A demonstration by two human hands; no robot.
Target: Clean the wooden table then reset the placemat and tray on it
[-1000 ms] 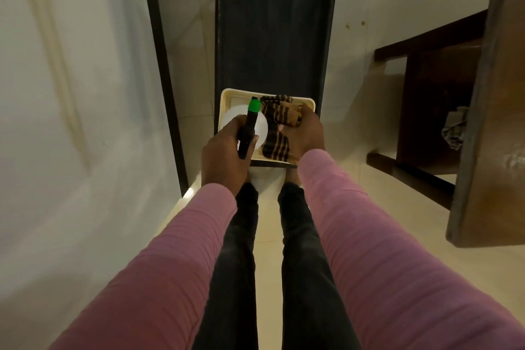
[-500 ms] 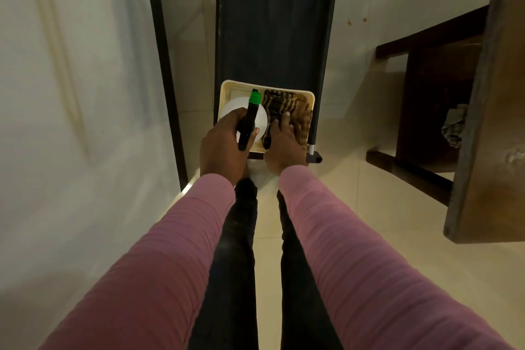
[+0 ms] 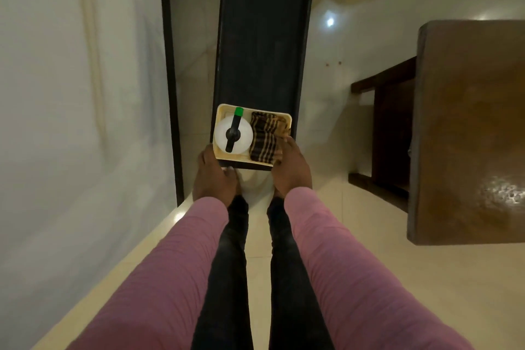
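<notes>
A cream tray (image 3: 222, 111) sits on the near end of a dark bench (image 3: 261, 37). In it stand a white spray bottle (image 3: 221, 133) with a black trigger and green nozzle, and a folded brown striped cloth (image 3: 264, 136). My left hand (image 3: 214, 176) grips the tray's near left corner. At the near right corner my right hand (image 3: 291, 170) holds the tray, its fingers over the rim and touching the cloth. The wooden table (image 3: 468, 122) stands at the right, its top bare where I can see it. No placemat is in view.
A pale wall with a dark vertical strip (image 3: 170, 79) runs along the left. Glossy cream floor tiles (image 3: 369, 278) lie below. My legs in dark trousers stand between bench and camera. A dark wooden shelf or frame (image 3: 392, 128) sits under the table.
My left hand let go of the spray bottle, which now stands in the tray. Both hands moved to the tray's near corners. The view has tilted, showing more of the bench and table.
</notes>
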